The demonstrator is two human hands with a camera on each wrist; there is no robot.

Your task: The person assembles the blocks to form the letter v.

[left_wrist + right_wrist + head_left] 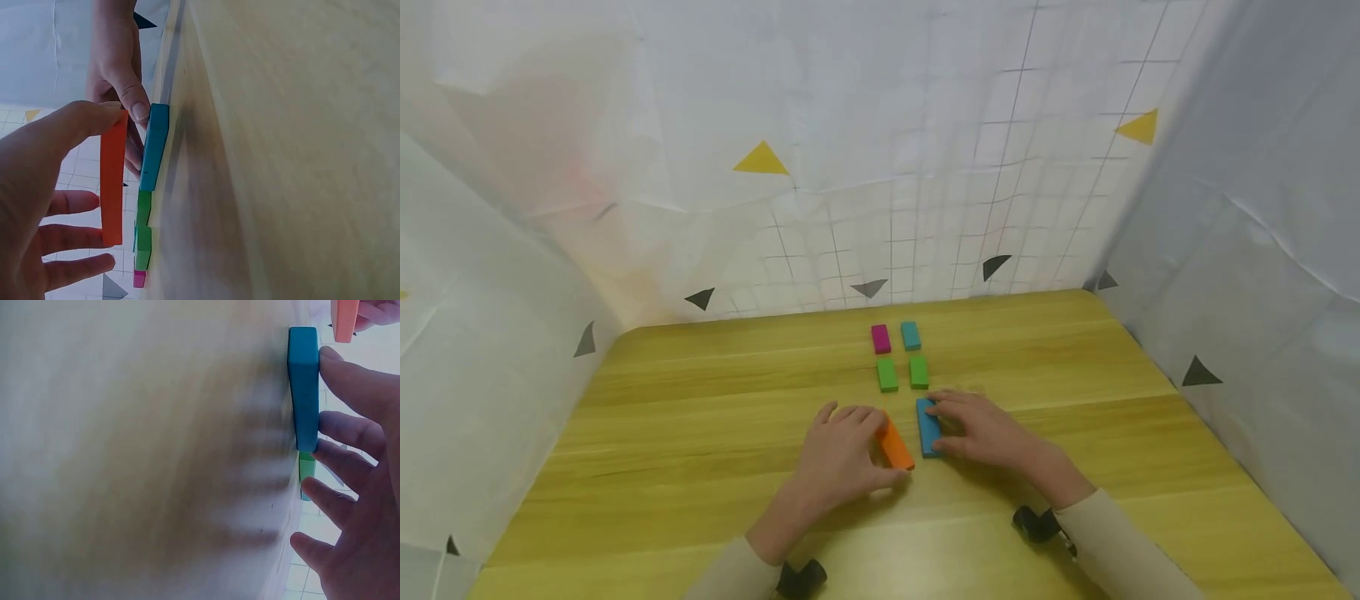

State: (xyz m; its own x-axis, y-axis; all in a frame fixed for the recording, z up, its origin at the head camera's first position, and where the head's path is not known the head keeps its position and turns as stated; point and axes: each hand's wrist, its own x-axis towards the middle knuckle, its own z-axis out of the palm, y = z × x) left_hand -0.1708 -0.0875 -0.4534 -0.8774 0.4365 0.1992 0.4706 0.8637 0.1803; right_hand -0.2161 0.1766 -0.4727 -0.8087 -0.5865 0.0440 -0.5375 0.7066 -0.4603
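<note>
Presently: orange block (898, 445), held by left grip (841, 454), long axis eleven-to-five; blue block (927, 429) at two o'clock, touched by wide right grip (985, 429)

White sheeting (865, 100) with grid lines (891, 250), yellow triangles (762, 162) and dark triangles (1200, 373) behind and beside a wood-grained tabletop (700, 375)

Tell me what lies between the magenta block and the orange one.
In the head view, the left green block lies between the magenta block and the orange block.

Orange block (897, 447); blue block (928, 432); green blocks (887, 377); magenta block (881, 339); teal block (911, 336); wood-grained yellow table (662, 467)
</note>
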